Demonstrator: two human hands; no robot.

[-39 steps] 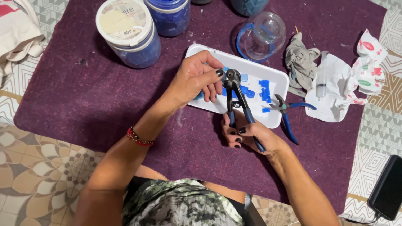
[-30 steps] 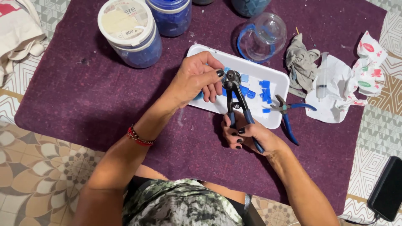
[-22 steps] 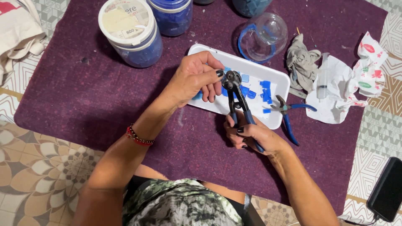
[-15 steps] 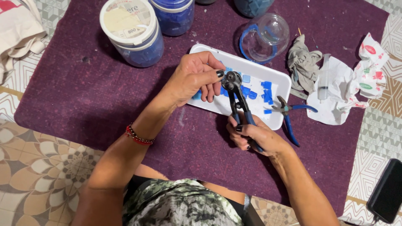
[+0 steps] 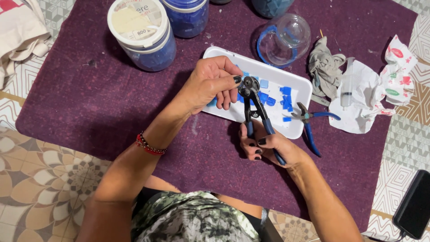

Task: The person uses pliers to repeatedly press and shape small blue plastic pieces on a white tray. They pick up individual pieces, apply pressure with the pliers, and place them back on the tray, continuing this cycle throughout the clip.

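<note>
Gripping blue-handled nippers near the handle ends, the right hand is closed around them over the tray. A small tile, judged brittle and sharp-edged, is pinched by left hand fingertips at the wheels.

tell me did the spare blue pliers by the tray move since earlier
No. The spare blue pliers lie as before, head on the white tray right end, handles on the purple mat.
</note>
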